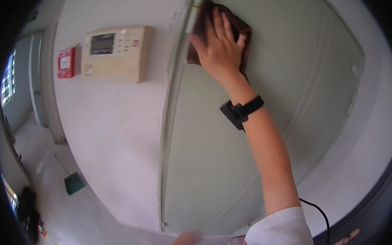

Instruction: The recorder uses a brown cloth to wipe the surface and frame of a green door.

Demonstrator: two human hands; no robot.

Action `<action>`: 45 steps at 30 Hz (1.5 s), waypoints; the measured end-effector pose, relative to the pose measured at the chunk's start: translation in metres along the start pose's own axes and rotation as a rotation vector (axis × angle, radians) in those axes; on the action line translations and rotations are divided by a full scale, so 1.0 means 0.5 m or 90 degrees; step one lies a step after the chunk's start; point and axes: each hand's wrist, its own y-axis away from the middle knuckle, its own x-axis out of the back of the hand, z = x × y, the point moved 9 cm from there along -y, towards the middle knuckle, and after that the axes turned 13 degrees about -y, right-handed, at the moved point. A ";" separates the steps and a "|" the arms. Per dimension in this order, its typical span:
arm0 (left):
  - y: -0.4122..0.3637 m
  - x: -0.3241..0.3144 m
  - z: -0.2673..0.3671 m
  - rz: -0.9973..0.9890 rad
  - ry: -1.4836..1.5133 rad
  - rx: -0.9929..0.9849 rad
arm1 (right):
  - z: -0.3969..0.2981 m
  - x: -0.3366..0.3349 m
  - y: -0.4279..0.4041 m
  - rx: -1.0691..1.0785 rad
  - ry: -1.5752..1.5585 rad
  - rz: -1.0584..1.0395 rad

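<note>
My right hand lies with spread fingers on a dark brown cloth, pressing it flat against a pale grey-green door panel. The cloth is near the panel's upper left edge, beside its frame. A black strap with a small black device is around the right wrist. Low in the view, my left hand is blurred, near the panel's bottom edge; its fingers cannot be made out clearly.
A cream wall intercom and a small red wall box are on the white wall at left. A green dustpan stands on the floor beyond the corner. At lower right is a dark door with a handle; a black cable hangs beside my sleeve.
</note>
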 end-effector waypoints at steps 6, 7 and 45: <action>-0.007 0.002 0.010 -0.019 -0.018 -0.022 | 0.351 0.199 0.005 -0.257 0.040 0.099; -0.010 0.004 0.008 0.050 -0.027 -0.066 | 0.421 0.253 0.035 -0.211 0.071 0.155; 0.049 -0.025 -0.018 0.004 -0.049 -0.016 | 0.165 0.173 0.297 -0.124 0.072 -0.003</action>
